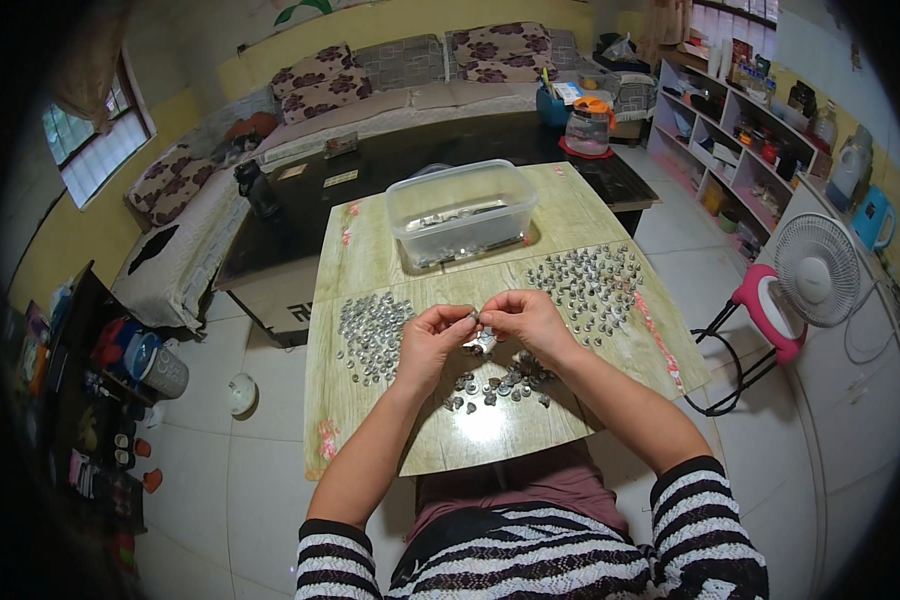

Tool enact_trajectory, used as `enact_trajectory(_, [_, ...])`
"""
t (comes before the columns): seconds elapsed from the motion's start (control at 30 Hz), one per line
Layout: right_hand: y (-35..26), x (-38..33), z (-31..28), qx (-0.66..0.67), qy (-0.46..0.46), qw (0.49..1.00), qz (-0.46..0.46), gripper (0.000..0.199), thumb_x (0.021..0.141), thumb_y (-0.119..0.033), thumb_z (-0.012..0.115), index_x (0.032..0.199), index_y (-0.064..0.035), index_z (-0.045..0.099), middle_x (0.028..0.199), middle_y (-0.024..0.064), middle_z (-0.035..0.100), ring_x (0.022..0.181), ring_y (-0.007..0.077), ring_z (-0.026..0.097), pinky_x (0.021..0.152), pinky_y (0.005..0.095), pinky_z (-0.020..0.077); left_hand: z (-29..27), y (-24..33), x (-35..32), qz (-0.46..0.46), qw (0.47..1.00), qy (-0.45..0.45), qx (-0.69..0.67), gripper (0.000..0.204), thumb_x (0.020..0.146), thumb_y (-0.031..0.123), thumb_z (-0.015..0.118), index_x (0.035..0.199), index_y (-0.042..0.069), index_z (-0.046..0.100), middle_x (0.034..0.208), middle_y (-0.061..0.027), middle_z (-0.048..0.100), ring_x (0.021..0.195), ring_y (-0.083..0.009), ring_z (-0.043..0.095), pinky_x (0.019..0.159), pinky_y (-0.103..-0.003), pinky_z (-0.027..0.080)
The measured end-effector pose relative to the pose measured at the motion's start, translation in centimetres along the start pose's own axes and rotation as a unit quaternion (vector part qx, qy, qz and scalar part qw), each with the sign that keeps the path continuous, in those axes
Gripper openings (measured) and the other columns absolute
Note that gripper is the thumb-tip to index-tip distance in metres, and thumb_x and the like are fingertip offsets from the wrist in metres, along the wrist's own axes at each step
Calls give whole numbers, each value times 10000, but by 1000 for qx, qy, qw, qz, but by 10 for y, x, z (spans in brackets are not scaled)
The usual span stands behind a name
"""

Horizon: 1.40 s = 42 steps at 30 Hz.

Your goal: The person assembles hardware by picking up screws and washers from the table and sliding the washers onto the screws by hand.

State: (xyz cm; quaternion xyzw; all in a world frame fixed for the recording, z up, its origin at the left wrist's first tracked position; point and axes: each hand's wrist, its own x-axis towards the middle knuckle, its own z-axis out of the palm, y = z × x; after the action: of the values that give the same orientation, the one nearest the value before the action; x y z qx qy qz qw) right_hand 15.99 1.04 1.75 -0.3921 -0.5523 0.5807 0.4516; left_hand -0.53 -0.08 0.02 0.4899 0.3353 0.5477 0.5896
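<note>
My left hand and my right hand meet over the middle of the table. Thumb and forefinger of each are pinched on a small metal piece, mostly covered by the fingertips. Just below the hands lies a loose heap of small dark and silvery pieces, partly hidden by my right hand. Beside my left hand spreads a dense patch of shiny round metal pieces. Past my right hand, many small knob-like metal pieces stand spaced apart. Their exact kind is too small to tell.
A clear plastic box with some metal pieces inside stands at the far side of the wood-patterned table. Behind it is a long black table holding an orange-lidded jug. A pink-and-white fan stands at the right.
</note>
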Motion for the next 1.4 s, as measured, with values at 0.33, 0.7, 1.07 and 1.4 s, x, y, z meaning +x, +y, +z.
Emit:
enact_trajectory(0.33, [2,-15,-1,121,23,984,131,129,790,-125,617,848,-10,605,719,3,572,577,65,509,527,184,441,5,-1,-5,27,997,-25,61,133,772,10,617,903,-7,610,859,-71,627,765,-114,597,708,-227,486])
enact_trajectory(0.7, [-1,-5,-10,105,-57,973,197,115,807,-107,596,857,-4,595,722,26,574,606,82,531,547,197,468,-2,-1,-4,150,959,-53,236,102,784,2,594,884,-10,601,863,-56,599,779,-106,585,690,-222,474])
enact_trajectory(1.07, [8,14,-17,118,-114,959,232,110,817,-100,586,859,2,585,730,17,568,604,74,527,562,186,471,-1,4,-5,211,900,-17,380,94,776,35,603,865,13,582,802,-68,584,709,-136,582,623,-237,465])
enact_trajectory(1.4, [2,24,-9,27,-109,983,148,107,813,-103,589,828,2,597,680,8,556,564,66,495,509,185,412,-4,-4,-1,109,941,17,318,128,866,120,503,836,-2,528,732,-56,542,701,-122,561,628,-225,448])
